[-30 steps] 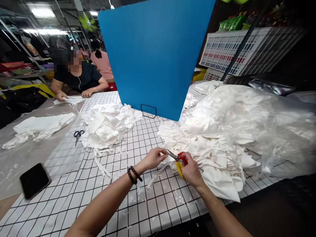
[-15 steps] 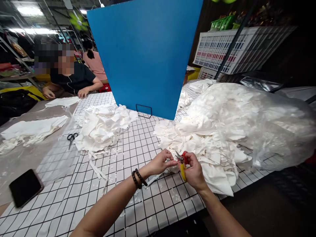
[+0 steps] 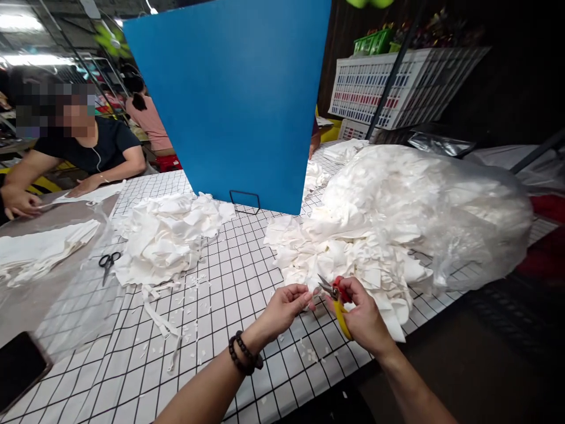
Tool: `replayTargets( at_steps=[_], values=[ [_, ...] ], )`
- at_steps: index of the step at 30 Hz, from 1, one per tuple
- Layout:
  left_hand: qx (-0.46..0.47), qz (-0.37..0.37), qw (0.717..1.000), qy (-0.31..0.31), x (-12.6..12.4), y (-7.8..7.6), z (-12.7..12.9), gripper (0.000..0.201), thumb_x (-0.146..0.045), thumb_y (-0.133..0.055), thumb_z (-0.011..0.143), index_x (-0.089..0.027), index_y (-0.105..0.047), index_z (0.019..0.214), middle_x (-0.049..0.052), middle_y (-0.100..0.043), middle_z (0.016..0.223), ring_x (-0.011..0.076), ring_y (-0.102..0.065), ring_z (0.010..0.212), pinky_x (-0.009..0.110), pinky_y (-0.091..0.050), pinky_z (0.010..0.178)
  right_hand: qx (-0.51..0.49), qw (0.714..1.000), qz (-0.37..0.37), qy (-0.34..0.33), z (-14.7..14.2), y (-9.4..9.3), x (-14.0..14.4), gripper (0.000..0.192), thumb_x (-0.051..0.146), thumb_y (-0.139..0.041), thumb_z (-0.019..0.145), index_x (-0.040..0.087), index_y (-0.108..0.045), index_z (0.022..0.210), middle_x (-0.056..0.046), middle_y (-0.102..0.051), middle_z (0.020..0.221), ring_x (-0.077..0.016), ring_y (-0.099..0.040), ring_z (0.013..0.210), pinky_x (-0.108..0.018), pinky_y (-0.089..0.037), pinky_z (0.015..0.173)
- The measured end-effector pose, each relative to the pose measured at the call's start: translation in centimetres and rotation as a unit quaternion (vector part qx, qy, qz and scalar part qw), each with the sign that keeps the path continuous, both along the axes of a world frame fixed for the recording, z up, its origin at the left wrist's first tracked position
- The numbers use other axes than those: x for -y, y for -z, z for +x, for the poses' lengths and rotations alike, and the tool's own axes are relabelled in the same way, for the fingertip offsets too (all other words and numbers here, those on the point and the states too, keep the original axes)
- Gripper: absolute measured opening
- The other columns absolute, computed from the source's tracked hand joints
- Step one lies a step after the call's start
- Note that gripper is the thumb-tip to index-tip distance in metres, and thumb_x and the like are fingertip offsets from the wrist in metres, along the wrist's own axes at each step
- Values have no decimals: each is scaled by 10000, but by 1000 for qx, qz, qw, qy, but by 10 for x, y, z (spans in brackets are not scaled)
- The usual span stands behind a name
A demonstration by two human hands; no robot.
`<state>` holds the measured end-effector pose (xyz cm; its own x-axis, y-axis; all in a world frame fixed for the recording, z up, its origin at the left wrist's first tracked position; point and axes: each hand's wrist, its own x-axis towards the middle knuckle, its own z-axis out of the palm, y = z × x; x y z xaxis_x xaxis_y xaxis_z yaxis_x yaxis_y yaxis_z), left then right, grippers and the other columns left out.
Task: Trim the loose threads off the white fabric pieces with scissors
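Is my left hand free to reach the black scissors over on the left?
Probably not yet: the left hand is pinching a small white scrap, though the gridded table between it and the black scissors lies bare apart from snippets.

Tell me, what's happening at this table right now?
A person is trimming small white fabric pieces at a grid-patterned table. The right hand grips red-and-yellow snips, blades pointing at a small white scrap pinched in the left hand. A heap of white pieces lies just beyond the hands, a second pile sits to the left near black scissors. A blue board stands behind. A co-worker sits across the table.
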<state>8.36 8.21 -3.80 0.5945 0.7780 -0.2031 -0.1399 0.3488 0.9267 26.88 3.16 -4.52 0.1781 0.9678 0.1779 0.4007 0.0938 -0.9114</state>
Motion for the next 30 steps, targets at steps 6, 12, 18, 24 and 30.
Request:
replayTargets(
  at_steps=[6,12,18,24,30],
  values=[
    [-70,140,985,-67,0,-5,2,288,-447,-628,846,-168,-670,905,58,-600,917,117,-474,673,241,-372,629,-24,999,-31,15,10,4,6,302,368,-712,766,225,-498,924,2,-594,777,-138,-495,655,-242,-441,611],
    [3,169,983,-72,1,-18,9,236,-401,-614,859,-170,-624,814,123,-491,1371,95,-484,639,249,-393,579,-2,998,-68,-7,20,-4,21,290,385,-692,774,229,-453,828,27,-517,718,-129,-504,646,-223,-454,600],
    [117,5,992,-53,-1,-3,24,221,-373,-631,830,-167,-550,828,27,-641,840,58,-413,478,227,-386,494,107,990,-91,17,27,-8,32,285,414,-681,744,232,-464,782,56,-467,609,-113,-441,535,-209,-390,484],
    [142,-46,986,-69,2,6,28,230,-377,-627,816,-175,-516,820,-12,-545,754,79,-443,518,233,-415,512,145,984,-101,21,27,-7,33,275,445,-660,753,238,-480,780,44,-534,616,-122,-488,528,-218,-405,492],
    [81,-7,993,-87,4,12,28,362,-525,-568,853,-179,-489,781,-16,-504,748,78,-421,530,228,-379,524,160,981,-98,49,22,-7,32,213,408,-659,715,252,-522,764,40,-584,581,-140,-524,503,-225,-388,462]
  ],
)
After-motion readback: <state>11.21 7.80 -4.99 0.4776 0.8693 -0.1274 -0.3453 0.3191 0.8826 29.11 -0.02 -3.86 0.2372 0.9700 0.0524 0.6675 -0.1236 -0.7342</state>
